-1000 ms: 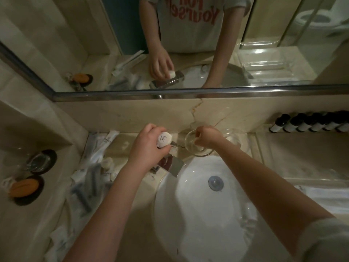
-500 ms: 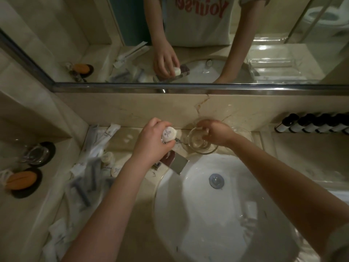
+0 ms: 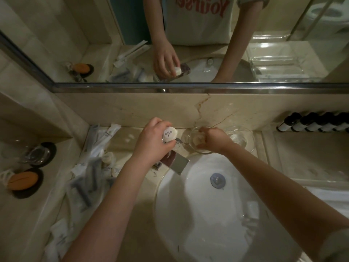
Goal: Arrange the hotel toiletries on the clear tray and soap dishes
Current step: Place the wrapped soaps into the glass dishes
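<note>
Over the tap, the left hand (image 3: 151, 142) pinches a round white wrapped soap (image 3: 168, 134) with a small printed mark. Just beside it, the right hand (image 3: 214, 139) grips a clear soap dish (image 3: 187, 140); its content I cannot tell. The task seems at an early stage: many white packets (image 3: 90, 163) lie heaped left of the basin (image 3: 198, 214).

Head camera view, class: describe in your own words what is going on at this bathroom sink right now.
A person stands at a hotel washbasin. Their left hand holds a round wrapped soap above the faucet, while the right hand grips a clear glass soap dish at the back of the counter, beside a second glass dish. More wrapped toiletries lie piled on the counter's left.
</note>
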Action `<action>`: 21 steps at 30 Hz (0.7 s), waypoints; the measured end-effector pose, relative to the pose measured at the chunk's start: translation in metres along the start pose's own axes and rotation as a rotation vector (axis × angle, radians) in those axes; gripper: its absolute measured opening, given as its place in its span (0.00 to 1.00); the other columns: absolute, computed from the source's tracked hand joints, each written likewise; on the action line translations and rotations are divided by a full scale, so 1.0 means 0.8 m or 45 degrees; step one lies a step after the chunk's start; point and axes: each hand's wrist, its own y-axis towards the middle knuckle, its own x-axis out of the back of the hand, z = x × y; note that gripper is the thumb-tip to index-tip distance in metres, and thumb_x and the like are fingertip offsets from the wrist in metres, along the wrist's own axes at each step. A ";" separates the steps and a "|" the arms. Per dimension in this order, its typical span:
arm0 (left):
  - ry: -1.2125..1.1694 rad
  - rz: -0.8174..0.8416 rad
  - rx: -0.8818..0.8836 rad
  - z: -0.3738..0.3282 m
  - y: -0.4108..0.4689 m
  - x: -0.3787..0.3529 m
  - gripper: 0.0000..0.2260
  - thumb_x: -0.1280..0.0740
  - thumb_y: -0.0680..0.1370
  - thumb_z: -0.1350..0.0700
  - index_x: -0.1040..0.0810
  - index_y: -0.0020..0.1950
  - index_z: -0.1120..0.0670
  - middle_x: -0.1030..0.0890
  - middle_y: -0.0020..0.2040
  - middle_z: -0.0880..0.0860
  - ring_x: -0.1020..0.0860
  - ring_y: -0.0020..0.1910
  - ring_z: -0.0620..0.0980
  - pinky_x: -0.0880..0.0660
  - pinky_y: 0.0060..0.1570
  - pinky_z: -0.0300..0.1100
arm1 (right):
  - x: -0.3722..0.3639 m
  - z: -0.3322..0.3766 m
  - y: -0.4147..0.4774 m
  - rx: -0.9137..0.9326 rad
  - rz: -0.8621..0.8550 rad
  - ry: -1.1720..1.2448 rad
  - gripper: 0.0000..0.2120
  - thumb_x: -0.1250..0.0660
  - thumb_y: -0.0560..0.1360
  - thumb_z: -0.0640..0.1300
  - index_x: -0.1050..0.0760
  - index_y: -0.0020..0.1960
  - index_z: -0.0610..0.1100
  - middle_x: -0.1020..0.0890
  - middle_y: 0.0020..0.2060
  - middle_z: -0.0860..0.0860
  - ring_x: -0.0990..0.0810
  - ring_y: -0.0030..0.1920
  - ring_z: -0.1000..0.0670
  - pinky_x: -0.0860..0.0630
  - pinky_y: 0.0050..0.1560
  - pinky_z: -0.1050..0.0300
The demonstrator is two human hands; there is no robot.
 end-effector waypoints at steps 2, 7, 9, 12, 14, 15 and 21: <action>-0.001 0.014 0.001 -0.001 0.001 -0.001 0.19 0.28 0.69 0.57 0.23 0.59 0.54 0.27 0.55 0.52 0.25 0.53 0.52 0.29 0.52 0.42 | 0.000 -0.003 -0.002 0.019 0.017 0.020 0.29 0.27 0.67 0.52 0.29 0.66 0.46 0.18 0.54 0.47 0.21 0.55 0.43 0.27 0.53 0.56; -0.015 0.045 -0.041 -0.005 0.006 -0.004 0.21 0.28 0.68 0.59 0.24 0.60 0.56 0.26 0.56 0.54 0.25 0.55 0.53 0.28 0.56 0.45 | 0.000 -0.003 0.000 -0.011 0.045 -0.008 0.21 0.30 0.69 0.49 0.26 0.61 0.48 0.17 0.49 0.47 0.20 0.51 0.44 0.26 0.49 0.55; -0.006 0.057 -0.062 -0.006 0.010 -0.006 0.21 0.28 0.68 0.60 0.24 0.61 0.57 0.26 0.57 0.55 0.25 0.56 0.54 0.28 0.57 0.46 | 0.001 -0.001 0.001 -0.002 0.021 0.030 0.22 0.29 0.68 0.51 0.26 0.61 0.49 0.18 0.52 0.50 0.21 0.52 0.46 0.26 0.50 0.56; 0.026 0.075 -0.094 -0.008 0.018 -0.009 0.22 0.29 0.68 0.61 0.25 0.62 0.58 0.25 0.57 0.56 0.25 0.57 0.55 0.30 0.57 0.44 | -0.001 0.002 0.001 0.040 -0.012 0.051 0.21 0.28 0.67 0.53 0.24 0.58 0.50 0.19 0.54 0.51 0.20 0.52 0.47 0.26 0.49 0.57; 0.049 0.115 -0.106 -0.012 0.026 -0.011 0.23 0.29 0.68 0.61 0.26 0.63 0.58 0.25 0.58 0.56 0.26 0.57 0.55 0.31 0.58 0.43 | -0.002 0.002 0.000 0.036 -0.021 0.032 0.20 0.29 0.67 0.53 0.24 0.57 0.51 0.20 0.54 0.51 0.20 0.53 0.46 0.25 0.49 0.56; 0.062 0.141 -0.113 -0.015 0.030 -0.012 0.23 0.29 0.69 0.61 0.26 0.63 0.58 0.25 0.59 0.56 0.26 0.58 0.55 0.32 0.58 0.41 | 0.000 -0.001 -0.002 0.028 -0.033 0.015 0.20 0.29 0.67 0.53 0.25 0.59 0.51 0.20 0.55 0.50 0.21 0.54 0.45 0.25 0.51 0.55; 0.158 0.403 -0.166 -0.035 0.069 -0.051 0.24 0.30 0.69 0.62 0.28 0.65 0.57 0.26 0.62 0.55 0.27 0.61 0.54 0.33 0.59 0.40 | 0.026 -0.039 -0.019 -0.094 -0.131 -0.016 0.24 0.29 0.68 0.54 0.27 0.61 0.50 0.23 0.57 0.49 0.23 0.57 0.46 0.28 0.53 0.55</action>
